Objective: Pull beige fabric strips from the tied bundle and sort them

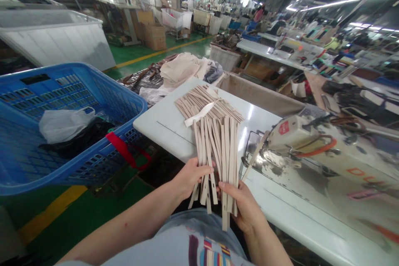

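There is room over the left corner of the table [156, 118]; a strip pile [199, 100] blocks the far middle, the machine [299, 137] the right.

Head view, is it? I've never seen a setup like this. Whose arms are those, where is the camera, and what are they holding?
There is no robot here: these are a person's own bare hands. The camera sits on that person's head, looking forward and down, so the arms reach in from the bottom.

The left hand grips one bunch of pale flat strips, and the right hand grips another. Beyond them, a pile of similar strips lies on the white table. To the right stands a sewing machine; to the left, a blue basket.
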A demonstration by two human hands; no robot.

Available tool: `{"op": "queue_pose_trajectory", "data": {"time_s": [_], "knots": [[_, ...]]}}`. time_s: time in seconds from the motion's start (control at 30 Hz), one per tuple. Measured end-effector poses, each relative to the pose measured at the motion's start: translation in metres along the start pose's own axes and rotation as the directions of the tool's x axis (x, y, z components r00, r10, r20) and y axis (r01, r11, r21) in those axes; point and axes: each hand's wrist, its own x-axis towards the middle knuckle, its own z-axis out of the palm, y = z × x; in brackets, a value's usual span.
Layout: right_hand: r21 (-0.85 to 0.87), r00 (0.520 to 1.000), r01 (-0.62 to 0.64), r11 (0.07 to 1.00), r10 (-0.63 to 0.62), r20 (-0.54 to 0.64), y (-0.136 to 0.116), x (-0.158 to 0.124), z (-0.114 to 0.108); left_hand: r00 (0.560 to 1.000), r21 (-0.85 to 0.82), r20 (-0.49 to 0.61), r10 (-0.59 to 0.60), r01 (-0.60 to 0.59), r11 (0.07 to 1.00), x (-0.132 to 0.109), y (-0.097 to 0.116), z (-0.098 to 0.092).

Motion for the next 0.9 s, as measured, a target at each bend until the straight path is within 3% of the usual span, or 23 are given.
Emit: {"op": "queue_pose_trajectory", "data": {"time_s": [0.2, 0.4, 0.57, 0.77, 0.9], "knots": [[-0.038, 1.0, 0.022, 0.999, -0.021, 0.017, -0.004, -0.003, 0.0, 0.999, -0.083, -0.042, 0.012, -0.016, 0.996, -0.001, 0.003, 0.003], [-0.025, 0.999, -0.013, 1.0, 0.014, 0.036, -0.004, -0.005, -0.001, 0.996, 0.022, 0.049, 0.078, -0.079, 0.997, 0.003, -0.004, 0.007], [-0.018, 1.0, 0.005, 1.0, -0.006, -0.015, -0.003, -0.007, -0.004, 0.994, 0.05, -0.023, 0.108, -0.107, 0.993, 0.007, -0.005, 0.008], [-0.021, 0.999, 0.009, 1.0, -0.008, 0.035, -0.004, -0.01, -0.006, 0.999, -0.063, -0.033, 0.011, -0.013, 0.998, 0.006, -0.004, 0.007], [-0.025, 0.998, 0.038, 0.999, -0.036, 0.058, -0.007, -0.012, -0.004, 0.997, -0.122, -0.075, 0.008, -0.017, 0.992, 0.003, -0.001, 0.009]]}}
